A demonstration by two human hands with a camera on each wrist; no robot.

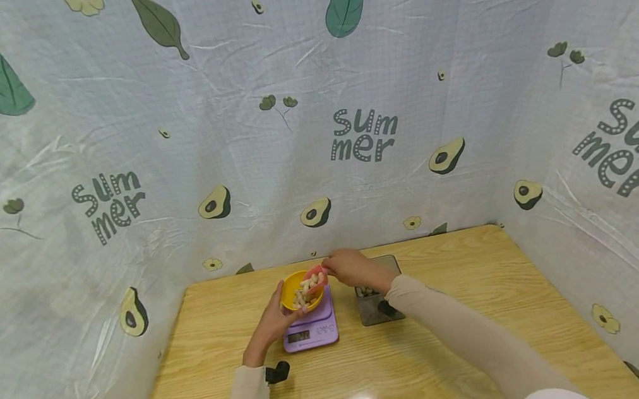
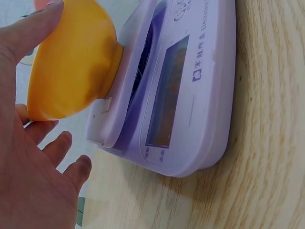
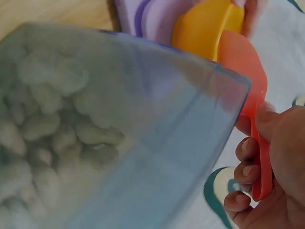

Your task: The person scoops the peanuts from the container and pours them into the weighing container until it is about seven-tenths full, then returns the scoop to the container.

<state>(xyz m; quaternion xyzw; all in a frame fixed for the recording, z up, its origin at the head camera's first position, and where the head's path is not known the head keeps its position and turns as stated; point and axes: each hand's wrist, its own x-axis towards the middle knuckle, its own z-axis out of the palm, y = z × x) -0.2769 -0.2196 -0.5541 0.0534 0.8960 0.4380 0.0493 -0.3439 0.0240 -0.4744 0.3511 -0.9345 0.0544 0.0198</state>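
Note:
My left hand [image 1: 275, 320] holds a yellow bowl [image 2: 76, 62] at its side, thumb over the rim and fingers against the wall. The bowl stands on a purple electronic kitchen scale [image 1: 324, 336] and has unshelled peanuts [image 1: 301, 300] in it. With the right hand [image 1: 354, 267] I grip a red scoop [image 3: 245, 59] by its handle. Tilted over the bowl's right rim, the scoop carries several peanuts [image 1: 313, 281] at its mouth. The scale's small display [image 1: 298, 337] faces me, its digits too small to read.
Right of the scale is a translucent grey container [image 1: 381, 312] with more peanuts [image 3: 52, 129] inside, partly covered by my right forearm. Both stand on a wooden table [image 1: 450, 321]. A printed white sheet [image 1: 271, 166] hangs behind the table and along both sides.

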